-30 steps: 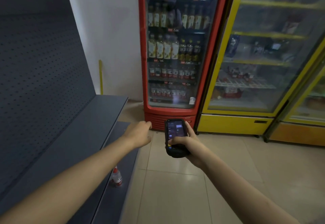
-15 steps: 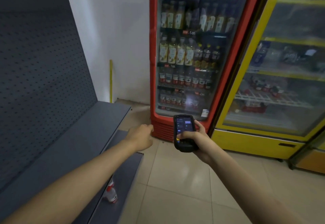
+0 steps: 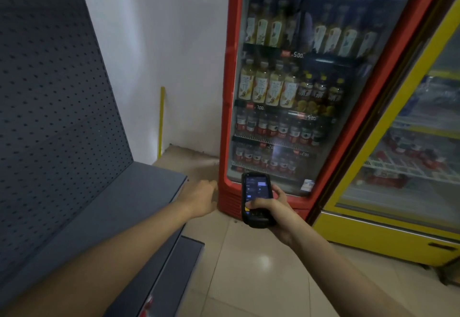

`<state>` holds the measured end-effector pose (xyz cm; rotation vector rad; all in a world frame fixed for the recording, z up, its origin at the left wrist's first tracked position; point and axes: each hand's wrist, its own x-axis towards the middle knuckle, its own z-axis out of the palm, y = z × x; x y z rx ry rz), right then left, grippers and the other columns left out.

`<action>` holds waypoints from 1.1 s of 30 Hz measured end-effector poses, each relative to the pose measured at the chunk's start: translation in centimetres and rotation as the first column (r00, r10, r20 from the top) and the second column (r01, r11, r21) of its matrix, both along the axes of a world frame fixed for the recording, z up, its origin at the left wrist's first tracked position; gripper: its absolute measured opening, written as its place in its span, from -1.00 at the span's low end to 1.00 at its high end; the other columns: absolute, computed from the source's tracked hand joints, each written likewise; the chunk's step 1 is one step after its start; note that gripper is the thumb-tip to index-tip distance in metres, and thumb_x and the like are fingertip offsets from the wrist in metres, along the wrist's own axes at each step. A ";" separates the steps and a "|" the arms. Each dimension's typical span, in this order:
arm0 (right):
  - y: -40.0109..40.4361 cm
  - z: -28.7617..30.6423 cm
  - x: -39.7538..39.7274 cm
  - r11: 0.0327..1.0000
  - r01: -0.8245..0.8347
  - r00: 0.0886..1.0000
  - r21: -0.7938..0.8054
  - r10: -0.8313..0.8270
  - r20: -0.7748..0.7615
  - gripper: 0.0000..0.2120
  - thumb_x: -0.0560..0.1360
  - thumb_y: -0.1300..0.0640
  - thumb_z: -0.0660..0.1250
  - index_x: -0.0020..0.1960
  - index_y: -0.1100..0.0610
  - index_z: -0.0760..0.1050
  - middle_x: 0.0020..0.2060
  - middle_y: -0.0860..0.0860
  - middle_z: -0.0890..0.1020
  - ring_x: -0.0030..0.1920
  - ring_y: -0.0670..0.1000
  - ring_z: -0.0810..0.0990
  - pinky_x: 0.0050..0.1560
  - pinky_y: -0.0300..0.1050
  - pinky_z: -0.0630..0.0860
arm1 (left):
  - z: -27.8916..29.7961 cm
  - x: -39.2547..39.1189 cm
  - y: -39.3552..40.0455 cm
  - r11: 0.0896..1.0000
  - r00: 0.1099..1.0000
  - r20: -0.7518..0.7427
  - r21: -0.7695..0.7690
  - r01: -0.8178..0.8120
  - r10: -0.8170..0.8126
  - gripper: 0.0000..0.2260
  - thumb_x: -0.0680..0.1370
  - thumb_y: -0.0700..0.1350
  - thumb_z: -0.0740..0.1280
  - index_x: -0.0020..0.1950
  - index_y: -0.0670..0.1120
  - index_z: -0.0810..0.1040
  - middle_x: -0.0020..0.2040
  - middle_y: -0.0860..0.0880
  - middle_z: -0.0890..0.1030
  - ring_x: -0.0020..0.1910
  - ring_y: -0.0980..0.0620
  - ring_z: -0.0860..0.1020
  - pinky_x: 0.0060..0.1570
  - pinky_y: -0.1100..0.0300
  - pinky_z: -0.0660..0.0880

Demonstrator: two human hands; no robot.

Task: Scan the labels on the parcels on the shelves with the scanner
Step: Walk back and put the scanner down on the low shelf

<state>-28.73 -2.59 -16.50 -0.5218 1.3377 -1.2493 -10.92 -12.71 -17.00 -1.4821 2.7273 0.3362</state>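
Note:
My right hand [image 3: 275, 213] grips a black handheld scanner [image 3: 256, 199] with a lit screen, my thumb resting on its lower part. It is held upright in front of the base of a red drinks fridge. My left hand [image 3: 202, 198] is stretched forward over the end of the dark grey shelf [image 3: 112, 207], fingers curled in with nothing in them. No parcels show on the shelf. A second, lower shelf [image 3: 169, 274] sticks out beneath it.
A grey perforated back panel [image 3: 49, 107] fills the left. The red drinks fridge [image 3: 293, 87] and a yellow fridge [image 3: 403, 167] stand ahead and to the right. A yellow stick [image 3: 161, 120] leans on the white wall. A bottle with a red label [image 3: 146, 303] stands on the lower shelf. Beige tiled floor [image 3: 261, 267] lies below.
The view has moved closer to the fridges and turned left, so they look larger. Both hands keep their pose, the scanner still in the right one. The bottle has slid toward the bottom edge.

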 end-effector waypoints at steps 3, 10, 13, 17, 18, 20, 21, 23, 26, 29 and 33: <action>-2.7 -0.3 -0.5 1.000 -0.018 1.000 0.021 0.017 0.014 -0.04 0.20 0.39 0.52 0.50 0.07 0.20 0.16 0.19 0.61 0.06 0.19 0.64 -0.03 0.08 0.62 | -0.7 -0.4 -2.3 0.999 1.000 0.017 0.022 -0.023 0.022 -0.63 0.53 -0.07 0.26 0.33 -0.12 0.39 0.11 -0.14 0.56 0.06 -0.13 0.55 -0.05 0.08 0.49; -10.0 -1.0 -3.7 0.994 -0.109 0.994 0.029 0.108 0.025 -0.20 0.27 0.41 0.50 0.42 0.12 0.26 0.15 0.21 0.61 -0.01 0.16 0.65 -0.20 -0.03 0.60 | -2.1 -2.5 -8.6 0.992 0.992 0.033 0.036 -0.122 0.121 -0.60 0.53 -0.03 0.29 0.34 -0.08 0.37 0.18 -0.13 0.55 0.12 -0.13 0.54 0.03 0.08 0.51; -13.9 -1.3 -5.4 0.975 -0.222 0.975 0.016 0.222 -0.008 -0.30 0.32 0.39 0.48 0.38 0.13 0.31 0.07 0.17 0.63 -0.09 0.12 0.64 -0.34 -0.13 0.60 | -2.7 -3.5 -11.0 0.980 0.981 0.045 0.057 -0.190 0.188 -0.62 0.54 -0.02 0.27 0.32 -0.11 0.37 0.17 -0.14 0.54 0.09 -0.13 0.54 -0.02 0.09 0.50; -18.6 -1.3 -6.8 0.925 -0.380 0.925 -0.005 0.380 -0.005 -0.48 0.36 0.45 0.42 0.25 0.15 0.40 -0.13 0.11 0.63 -0.21 0.08 0.62 -0.38 -0.18 0.61 | -3.0 -4.1 -13.2 0.934 0.940 0.010 0.109 -0.339 0.340 -0.69 0.56 -0.08 0.23 0.26 -0.15 0.40 0.15 -0.15 0.54 0.05 -0.12 0.54 -0.03 0.10 0.51; -19.6 -1.5 -6.9 0.910 -0.414 0.910 -0.009 0.414 0.000 -0.49 0.33 0.45 0.44 0.20 0.13 0.44 -0.14 0.11 0.64 -0.22 0.09 0.63 -0.36 -0.15 0.61 | -3.0 -4.2 -13.4 0.921 0.928 0.008 0.124 -0.370 0.372 -0.71 0.55 -0.09 0.23 0.25 -0.15 0.40 0.15 -0.14 0.54 0.04 -0.11 0.54 -0.03 0.09 0.51; -21.6 -2.2 -6.8 0.873 -0.487 0.873 -0.030 0.488 0.007 -0.53 0.30 0.44 0.45 0.13 0.09 0.48 -0.13 0.14 0.67 -0.17 0.14 0.65 -0.34 -0.11 0.61 | -3.4 -4.2 -13.6 0.887 0.898 0.007 0.149 -0.437 0.441 -0.73 0.55 -0.11 0.24 0.23 -0.15 0.41 0.13 -0.13 0.53 0.00 -0.08 0.52 -0.08 0.12 0.49; -22.5 -2.6 -6.6 0.848 -0.529 0.848 -0.037 0.530 0.016 -0.51 0.28 0.42 0.45 0.14 0.10 0.50 -0.11 0.16 0.68 -0.14 0.17 0.66 -0.33 -0.10 0.61 | -3.7 -4.0 -13.6 0.868 0.879 -0.004 0.161 -0.469 0.476 -0.73 0.55 -0.11 0.24 0.23 -0.14 0.42 0.14 -0.12 0.53 0.00 -0.07 0.52 -0.09 0.12 0.47; -23.8 -3.5 -5.8 0.803 -0.597 0.802 -0.010 0.597 0.024 -0.47 0.25 0.38 0.45 0.19 0.11 0.51 -0.06 0.22 0.67 -0.07 0.23 0.65 -0.29 -0.09 0.60 | -4.2 -3.4 -13.4 0.830 0.844 -0.015 0.189 -0.525 0.537 -0.72 0.56 -0.12 0.24 0.26 -0.13 0.41 0.22 -0.12 0.50 0.10 -0.09 0.51 0.00 0.12 0.44; -25.6 -5.0 -3.8 0.748 -0.662 0.749 0.053 0.661 0.029 -0.27 0.14 0.30 0.49 0.30 0.12 0.45 0.07 0.25 0.65 0.04 0.28 0.65 -0.27 -0.04 0.62 | -4.5 -1.7 -13.0 0.771 0.786 -0.001 0.193 -0.607 0.618 -0.73 0.56 -0.13 0.25 0.25 -0.14 0.44 0.22 -0.13 0.52 0.18 -0.13 0.50 0.07 0.13 0.41; -27.6 -6.2 -1.2 0.699 -0.706 0.708 0.113 0.702 0.075 -0.13 0.04 0.27 0.58 0.33 0.14 0.43 0.15 0.26 0.62 0.11 0.31 0.64 0.05 0.18 0.65 | -4.6 0.4 -12.5 0.676 0.687 0.029 0.152 -0.721 0.726 -0.77 0.53 -0.14 0.27 0.17 -0.14 0.48 0.09 -0.13 0.58 0.08 -0.13 0.55 0.00 0.11 0.44; -29.2 -6.3 3.0 0.573 -0.804 0.588 0.156 0.805 0.076 -0.79 0.24 0.35 0.48 -0.13 0.33 0.59 -0.17 0.26 0.61 -0.19 0.21 0.62 -0.16 0.02 0.57 | -6.3 4.1 -12.7 0.608 0.630 0.057 0.208 -0.766 0.774 -0.76 0.56 -0.12 0.26 0.21 -0.14 0.48 0.20 -0.14 0.55 0.15 -0.12 0.53 0.10 0.11 0.45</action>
